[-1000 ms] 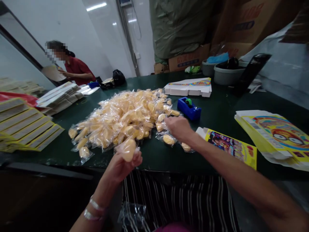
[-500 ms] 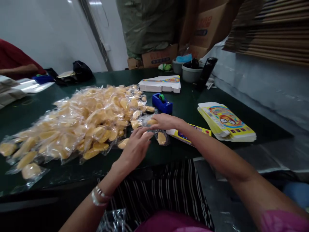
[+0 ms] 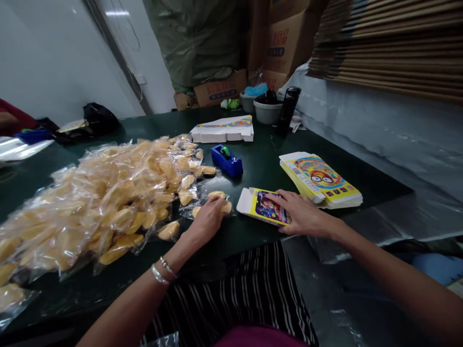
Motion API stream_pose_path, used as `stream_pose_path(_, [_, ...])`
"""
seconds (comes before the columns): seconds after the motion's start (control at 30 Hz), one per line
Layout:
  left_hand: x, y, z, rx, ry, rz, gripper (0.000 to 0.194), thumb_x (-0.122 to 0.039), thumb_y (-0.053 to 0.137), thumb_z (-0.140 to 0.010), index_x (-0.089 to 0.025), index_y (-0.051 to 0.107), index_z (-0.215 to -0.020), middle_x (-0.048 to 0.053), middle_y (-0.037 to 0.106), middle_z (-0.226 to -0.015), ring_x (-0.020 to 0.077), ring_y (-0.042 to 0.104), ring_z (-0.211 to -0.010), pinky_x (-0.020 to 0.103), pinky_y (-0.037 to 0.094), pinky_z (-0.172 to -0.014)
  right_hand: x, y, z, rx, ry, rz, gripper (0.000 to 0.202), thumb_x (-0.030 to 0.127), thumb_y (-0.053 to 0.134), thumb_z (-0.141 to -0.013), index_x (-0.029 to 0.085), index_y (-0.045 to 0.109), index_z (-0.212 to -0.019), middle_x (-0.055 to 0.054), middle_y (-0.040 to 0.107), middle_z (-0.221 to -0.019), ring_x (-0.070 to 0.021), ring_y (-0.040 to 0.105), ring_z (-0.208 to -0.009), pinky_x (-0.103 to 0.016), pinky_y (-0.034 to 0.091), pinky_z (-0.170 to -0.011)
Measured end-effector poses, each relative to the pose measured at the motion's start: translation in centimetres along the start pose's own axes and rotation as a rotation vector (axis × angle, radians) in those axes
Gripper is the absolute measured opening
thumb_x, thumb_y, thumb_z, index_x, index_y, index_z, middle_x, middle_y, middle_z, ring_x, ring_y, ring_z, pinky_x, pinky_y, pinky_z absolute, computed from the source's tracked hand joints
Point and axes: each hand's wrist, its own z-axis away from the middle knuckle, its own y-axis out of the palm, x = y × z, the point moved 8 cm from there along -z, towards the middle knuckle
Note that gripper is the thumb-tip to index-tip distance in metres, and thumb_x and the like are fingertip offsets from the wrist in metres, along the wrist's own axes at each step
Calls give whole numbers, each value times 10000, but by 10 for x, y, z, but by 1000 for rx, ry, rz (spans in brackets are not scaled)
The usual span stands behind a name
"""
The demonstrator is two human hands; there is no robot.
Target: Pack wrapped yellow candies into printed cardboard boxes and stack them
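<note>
Hands (image 3: 306, 214) now apart, yellow box (image 3: 263, 207) under right

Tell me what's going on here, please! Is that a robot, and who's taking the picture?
No robot: those are a person's own bare hands. The camera is worn on the person's head, looking forward and down, so you see roughly what they see. On the dark green table lies a big pile of yellowish pieces in clear bags. Beyond the hands sits a blue tape dispenser, with a stack of colourful cartons to the right. The right hand holds a yellow box. The left hand is at a few bagged pieces; I can't tell whether it grasps one.
</note>
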Motion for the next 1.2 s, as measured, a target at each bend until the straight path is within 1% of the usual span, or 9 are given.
stream_pose_path(0.17, [-11,-16,-4,-106,-43,17,300,-135,504,-901,-173,599,-1182,95,702,-1080,246,651,-953,395,524,-851,3,-6,7,-45,-145,-46,967,361,813,-630,245,379,-1486,-184,447,-1443,-400,469,-1270,-557,400,-1009])
stream_pose_path(0.4, [-45,26,-31,160,72,72,231,-25,523,-806,-142,709,-878,116,683,-865,271,601,-918,445,478,-885,7,-3,11,-137,-240,-58,938,357,824,-621,219,421,-1456,-206,444,-1434,-397,456,-1268,-570,357,-1017])
stream_pose_path(0.53, [-59,38,-25,270,105,229,347,-31,510,-809,-152,639,-1107,78,724,-914,207,662,-833,329,540,-752,3,-2,12,-174,-251,-60,957,372,836,-616,213,412,-1460,-214,448,-1428,-401,454,-1263,-571,366,-1003])
stream_pose_path(0.63, [-41,14,-23,149,19,468,431,-94,486,-865,-208,530,-1278,64,741,-1022,196,694,-890,316,557,-762,1,-1,12,-177,-263,-74,968,385,854,-609,220,416,-1457,-208,461,-1420,-397,469,-1247,-557,378,-994])
stream_pose_path(0.73, [1,-19,-30,-67,-159,274,304,-140,563,-841,-219,615,-1129,80,716,-1061,245,653,-979,366,521,-835,1,-1,12,-178,-289,-69,983,429,864,-606,226,413,-1456,-211,457,-1426,-400,467,-1252,-558,378,-992])
stream_pose_path(0.8, [18,-25,-37,-56,-217,88,269,-101,646,-755,-212,653,-999,69,707,-927,269,626,-944,378,490,-826,1,-2,12,-186,-293,-64,984,447,865,-608,221,414,-1452,-217,457,-1423,-401,471,-1249,-561,382,-988])
stream_pose_path(0.9, [24,-20,-44,-4,-236,61,223,-77,633,-740,-208,645,-920,21,643,-710,230,595,-759,345,453,-725,1,-2,11,-189,-295,-66,974,461,864,-608,213,424,-1441,-219,466,-1413,-400,477,-1244,-564,382,-985])
stream_pose_path(1.0, [9,-11,-43,24,-227,111,150,-135,577,-814,-212,634,-930,9,641,-730,178,546,-651,310,412,-656,2,-3,11,-179,-297,-74,973,456,866,-607,226,425,-1443,-207,462,-1422,-394,472,-1252,-557,377,-992])
stream_pose_path(1.2, [-34,26,-45,216,-161,340,133,-77,611,-729,-198,642,-681,10,612,-652,182,553,-689,319,417,-691,1,-4,12,-193,-268,-95,956,424,875,-594,214,454,-1425,-201,477,-1408,-389,480,-1240,-549,372,-1004])
